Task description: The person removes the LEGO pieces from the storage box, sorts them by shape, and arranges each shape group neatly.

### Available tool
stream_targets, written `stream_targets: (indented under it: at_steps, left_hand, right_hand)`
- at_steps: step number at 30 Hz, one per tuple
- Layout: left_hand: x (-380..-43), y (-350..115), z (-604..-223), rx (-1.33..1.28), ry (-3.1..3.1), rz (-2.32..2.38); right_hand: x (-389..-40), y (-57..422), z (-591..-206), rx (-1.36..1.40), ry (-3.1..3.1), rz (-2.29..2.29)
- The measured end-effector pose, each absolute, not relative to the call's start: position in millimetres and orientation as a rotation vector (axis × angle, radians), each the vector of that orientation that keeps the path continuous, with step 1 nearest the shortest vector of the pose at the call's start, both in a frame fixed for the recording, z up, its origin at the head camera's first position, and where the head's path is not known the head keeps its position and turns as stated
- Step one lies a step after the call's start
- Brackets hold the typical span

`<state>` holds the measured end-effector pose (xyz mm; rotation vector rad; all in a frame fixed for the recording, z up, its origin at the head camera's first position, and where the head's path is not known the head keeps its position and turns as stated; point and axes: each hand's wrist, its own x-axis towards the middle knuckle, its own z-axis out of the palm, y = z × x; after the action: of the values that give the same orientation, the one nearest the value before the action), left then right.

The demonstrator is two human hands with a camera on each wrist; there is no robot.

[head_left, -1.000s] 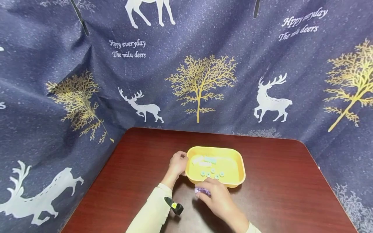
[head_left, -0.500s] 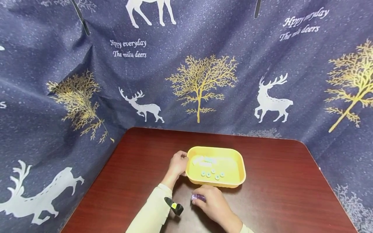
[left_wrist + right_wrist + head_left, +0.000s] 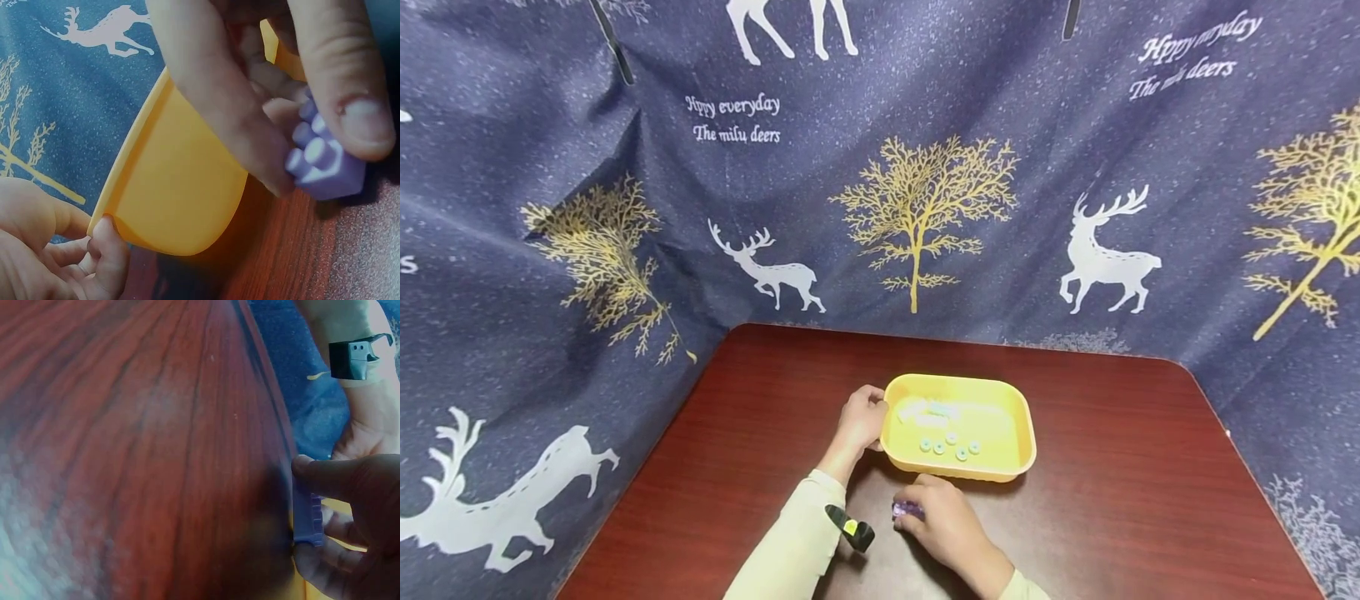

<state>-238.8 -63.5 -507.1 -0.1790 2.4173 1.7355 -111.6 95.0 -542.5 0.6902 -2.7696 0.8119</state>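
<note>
My left hand (image 3: pixel 857 423) pinches the left rim of a yellow plastic basin (image 3: pixel 181 181), with the thumb against the outside wall in the left wrist view. Just in front of the basin, my right hand (image 3: pixel 951 525) holds a purple toy building block (image 3: pixel 331 175) between thumb and fingers. Round studs stick out from the block in the left wrist view. From the right wrist view the same block (image 3: pixel 306 512) appears as a long strip, its ends between thumb and fingertip. My right fingers hide part of it in the head view.
Inside the basin lie several small round whitish pieces (image 3: pixel 951 438) with bluish centres, and pale pieces (image 3: pixel 928 411) blurred by glare. The basin stands on a dark red wooden table (image 3: pixel 1112 467). A blue deer-print cloth (image 3: pixel 970 100) hangs behind. A black strap (image 3: pixel 850 527) circles the left forearm.
My right hand has drawn back from the basin's near rim, toward me and slightly left, still holding the purple block. The left hand keeps its grip on the rim.
</note>
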Motion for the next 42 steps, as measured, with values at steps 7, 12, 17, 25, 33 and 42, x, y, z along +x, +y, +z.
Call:
stream_targets:
  at_steps: [7,12,17,25,33,42]
  left_hand:
    - [-238.6,-62.9,-505.0,-0.179,2.408,1.735]
    - [-237.9,-63.2,-503.9,-0.175,2.412,1.736]
    - [-238.1,-62.7,-503.3,-0.177,2.411,1.73]
    - [-239.7,-62.3,-504.7,-0.191,2.426,1.696]
    - [-238.0,-63.0,-505.1,-0.188,2.406,1.714]
    - [-238.0,-63.1,-504.0,-0.183,2.421,1.72]
  right_hand:
    - [-113.6,93.3,-544.2,0.698,-2.784,0.769]
    - [-114.6,92.6,-546.7,0.703,-2.789,0.777]
    - [-113.7,92.5,-547.6,0.696,-2.781,0.784]
    - [-110.6,91.2,-543.8,0.682,-2.788,0.767]
    - [-107.9,90.9,-542.9,0.644,-2.819,0.768]
    - [-105.3,94.1,-538.3,0.572,-2.814,0.759]
